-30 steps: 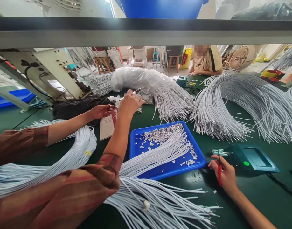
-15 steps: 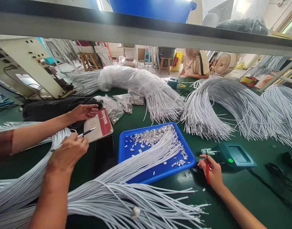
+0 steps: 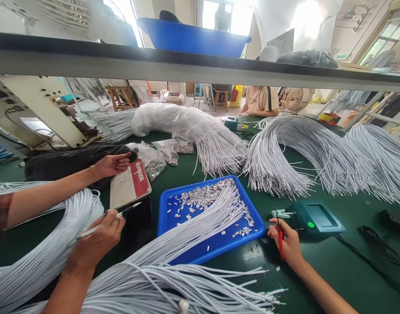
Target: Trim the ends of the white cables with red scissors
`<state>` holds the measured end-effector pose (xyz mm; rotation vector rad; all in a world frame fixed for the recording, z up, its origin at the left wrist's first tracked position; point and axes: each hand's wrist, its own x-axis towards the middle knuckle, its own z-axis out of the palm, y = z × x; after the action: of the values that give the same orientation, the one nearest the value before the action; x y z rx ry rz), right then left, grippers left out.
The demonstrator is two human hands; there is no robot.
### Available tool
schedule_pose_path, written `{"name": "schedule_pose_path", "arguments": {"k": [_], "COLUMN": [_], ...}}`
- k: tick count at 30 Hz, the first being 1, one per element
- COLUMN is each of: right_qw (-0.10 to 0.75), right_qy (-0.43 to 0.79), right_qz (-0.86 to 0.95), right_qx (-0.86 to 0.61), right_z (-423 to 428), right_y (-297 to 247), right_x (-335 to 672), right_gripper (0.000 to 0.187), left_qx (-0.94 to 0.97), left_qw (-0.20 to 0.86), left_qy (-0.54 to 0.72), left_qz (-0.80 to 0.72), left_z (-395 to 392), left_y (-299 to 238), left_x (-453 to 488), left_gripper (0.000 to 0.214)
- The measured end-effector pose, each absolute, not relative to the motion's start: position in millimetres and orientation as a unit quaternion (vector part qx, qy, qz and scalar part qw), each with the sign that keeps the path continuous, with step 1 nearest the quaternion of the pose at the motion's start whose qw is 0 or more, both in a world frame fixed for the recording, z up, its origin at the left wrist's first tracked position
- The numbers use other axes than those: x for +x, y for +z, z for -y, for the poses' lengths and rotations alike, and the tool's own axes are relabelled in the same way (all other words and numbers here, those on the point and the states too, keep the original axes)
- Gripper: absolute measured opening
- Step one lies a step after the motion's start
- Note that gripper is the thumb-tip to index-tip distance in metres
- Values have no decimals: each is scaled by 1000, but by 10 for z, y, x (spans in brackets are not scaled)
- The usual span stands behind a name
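My right hand (image 3: 286, 244) is closed around a small tool with a red handle (image 3: 280, 245) and a thin dark tip, which looks like scissors. It hovers just right of a blue tray (image 3: 200, 257), close to a pale green clip (image 3: 281, 213). Loose silver metal terminals (image 3: 200, 198) lie in the tray. Across it stretches a bundle of white wires (image 3: 200, 218), their ends among the terminals. No left hand of mine shows. The two arms on the left appear to be a co-worker's: one hand (image 3: 102, 235) holds a pen (image 3: 130, 208), the other (image 3: 111, 165) is half curled.
A notebook (image 3: 123, 185) and a black phone (image 3: 137, 226) lie left of the tray. Beyond are bags of terminals (image 3: 150, 163) and thick wire bundles (image 3: 275, 161). A teal device (image 3: 320, 218) sits at right. A shelf beam (image 3: 200, 69) crosses above; another person (image 3: 260, 100) sits opposite.
The view has tilted up, so the bench appears lower. The co-worker's pen has moved from over the notebook to over the phone. My right hand keeps its place beside the tray.
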<state>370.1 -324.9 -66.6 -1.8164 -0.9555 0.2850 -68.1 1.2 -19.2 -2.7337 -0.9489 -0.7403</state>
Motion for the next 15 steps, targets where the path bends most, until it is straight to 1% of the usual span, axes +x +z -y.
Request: {"name": "schedule_pose_path", "arguments": {"k": [3,5,10,15], "right_qw": [507,506,507,508], "right_qy": [121,123,126,131], "right_qz": [393,393,396,401], "right_qx": [-757,-758,-755,-751], "right_z": [3250,3254,3261,3254], "right_y": [-668,-668,-667,-716], "right_x": [3700,3702,3702,3706], "right_gripper": [34,35,36,37], "left_qx": [-913,-897,-889,-863], "left_qw": [-85,-134,-146,-189], "left_qy": [-224,-227,-233,-257], "left_qz": [331,356,367,391], "left_z": [38,57,19,-57], "left_y": [-115,-91,-152,-214], "left_x": [-546,-508,-563,-610], "left_gripper": [40,37,34,40]}}
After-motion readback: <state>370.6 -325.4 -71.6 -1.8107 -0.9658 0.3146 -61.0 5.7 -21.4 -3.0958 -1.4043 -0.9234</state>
